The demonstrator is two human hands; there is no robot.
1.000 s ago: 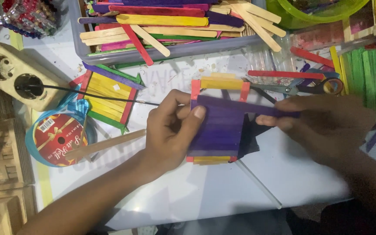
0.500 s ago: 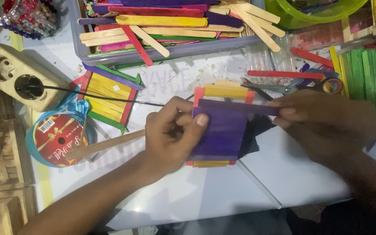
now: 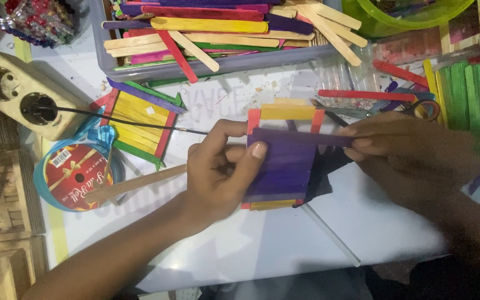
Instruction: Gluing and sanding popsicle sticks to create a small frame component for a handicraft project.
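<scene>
Left hand (image 3: 218,169) pinched the stick panel (image 3: 281,166) at its left edge, thumb pressed on the purple face, fingers curled behind. Right hand (image 3: 412,150) pinched a single purple stick (image 3: 301,137) by its right end, fingers closed on it. Stick's long axis ran left-right, lying across the panel's upper part, at right angles to the red side strips. Panel sat between both hands, held just over the white surface (image 3: 273,250); both hands were in contact, left on the panel, right on the stick. Nearby: grey tray (image 3: 106,61) of loose sticks above, a finished yellow panel (image 3: 140,125) left, ribbon spool (image 3: 73,178) beyond it.
</scene>
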